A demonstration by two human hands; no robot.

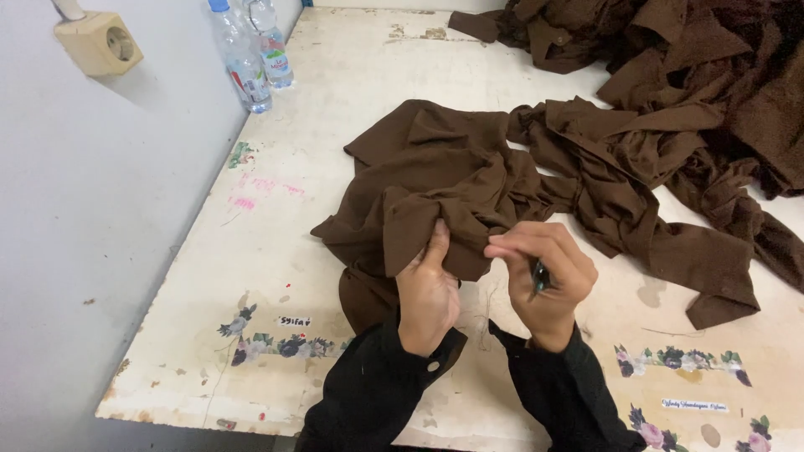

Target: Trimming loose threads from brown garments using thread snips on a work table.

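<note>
The left hand (427, 293) pinches a fold of the brown garment (444, 184), thumb pressed on top, fingers hidden under the cloth. The right hand (544, 276), fingers curled together, grips a small dark tool (538, 278) with its fingertips touching the same fold. With the tool so near the left thumb, a slip could nick the cloth or skin.

A garment workshop: heaps of brown cloth pieces (670, 75) cover a worn, paint-chipped work surface (276, 251) against a plain wall (92, 251).
</note>
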